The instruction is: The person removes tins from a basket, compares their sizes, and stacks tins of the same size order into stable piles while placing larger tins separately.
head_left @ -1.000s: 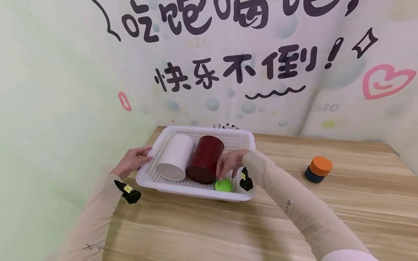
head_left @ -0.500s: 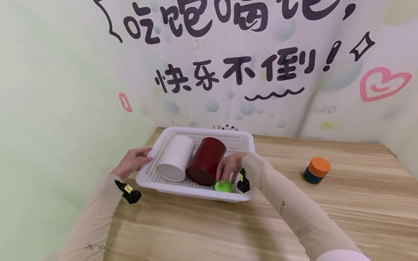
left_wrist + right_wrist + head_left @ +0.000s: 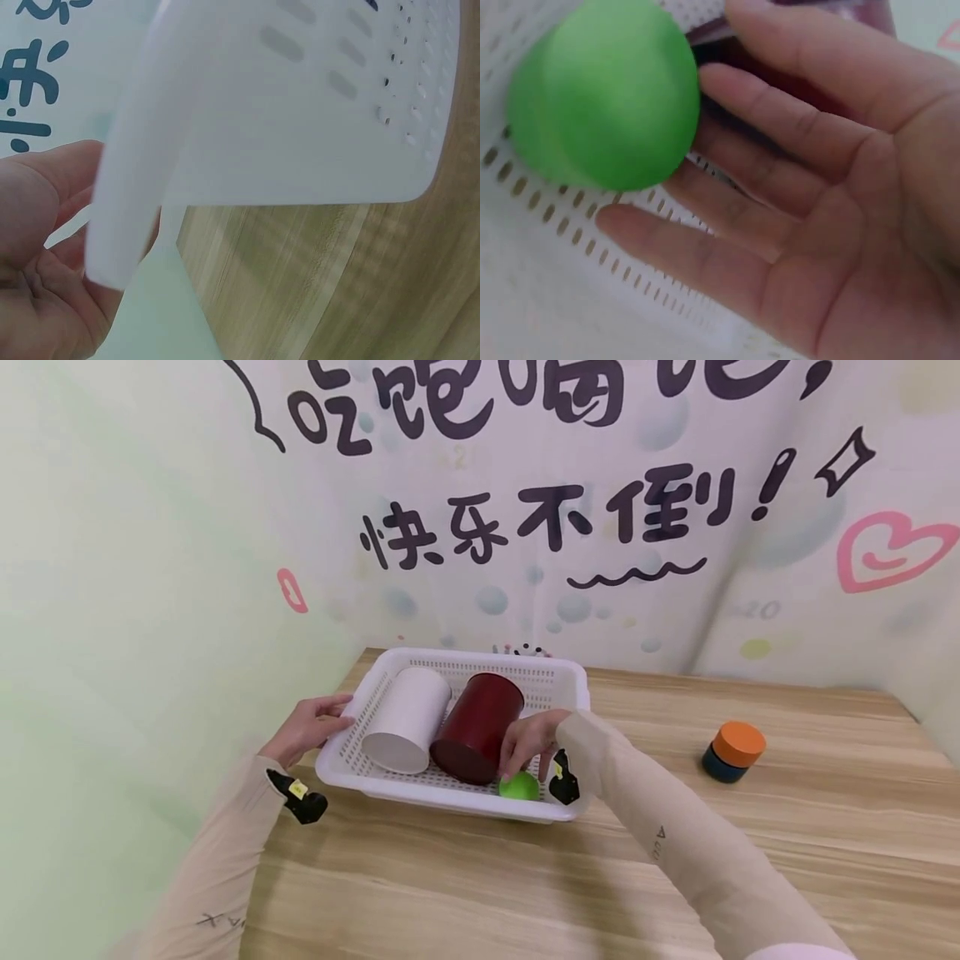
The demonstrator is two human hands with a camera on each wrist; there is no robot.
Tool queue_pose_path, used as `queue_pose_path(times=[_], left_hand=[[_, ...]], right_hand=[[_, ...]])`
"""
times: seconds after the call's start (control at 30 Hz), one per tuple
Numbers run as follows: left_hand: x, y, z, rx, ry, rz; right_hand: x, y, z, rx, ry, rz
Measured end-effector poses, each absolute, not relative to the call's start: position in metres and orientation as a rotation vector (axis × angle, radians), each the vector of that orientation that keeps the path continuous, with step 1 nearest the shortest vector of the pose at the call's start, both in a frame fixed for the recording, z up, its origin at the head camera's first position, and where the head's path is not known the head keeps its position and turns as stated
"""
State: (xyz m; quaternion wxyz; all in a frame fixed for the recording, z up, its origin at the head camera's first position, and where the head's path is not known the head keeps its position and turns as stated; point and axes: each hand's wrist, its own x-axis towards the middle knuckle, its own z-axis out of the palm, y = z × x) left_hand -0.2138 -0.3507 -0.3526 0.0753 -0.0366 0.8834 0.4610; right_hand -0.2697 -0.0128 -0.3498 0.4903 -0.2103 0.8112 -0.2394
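A white plastic basket (image 3: 450,803) stands on the wooden table, seen whole in the head view. My left hand (image 3: 306,727) grips its left rim, fingers and thumb at the edge (image 3: 139,150). Inside lie a white cylinder (image 3: 407,718) and a dark red cylinder (image 3: 480,727), side by side and on their sides. A small bright green rounded piece (image 3: 607,97) sits in the front right corner. My right hand (image 3: 531,742) reaches down over it; in the right wrist view the fingers (image 3: 720,262) are extended, with fingertips at the green piece's side. Its underside is hidden.
An orange-topped, dark blue-based round piece (image 3: 735,750) stands on the table (image 3: 675,702) to the right of the basket. A printed cloth wall (image 3: 525,602) rises behind the table, and a pale green one (image 3: 150,652) along the left.
My right hand stays over the basket's front right corner, its fingers shifting slightly at the green piece. The left hand keeps its place on the rim. The view shifts a little.
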Motion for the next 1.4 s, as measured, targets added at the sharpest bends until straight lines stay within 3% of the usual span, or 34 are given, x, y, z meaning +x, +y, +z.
queue_pose_path(times=[0.37,0.77,1.4], left_hand=[[-0.21,-0.356,-0.347,-0.126,2.665,1.404],[-0.213,-0.353,-0.352,-0.136,2.654,1.413],[-0.215,-0.349,-0.353,-0.145,2.649,1.403]], right_hand=[[-0.237,-0.008,-0.328,-0.523,2.131,-0.585],[-0.224,0.004,-0.36,-0.858,2.326,-0.721],[-0.22,-0.001,-0.375,-0.714,2.393,-0.806]])
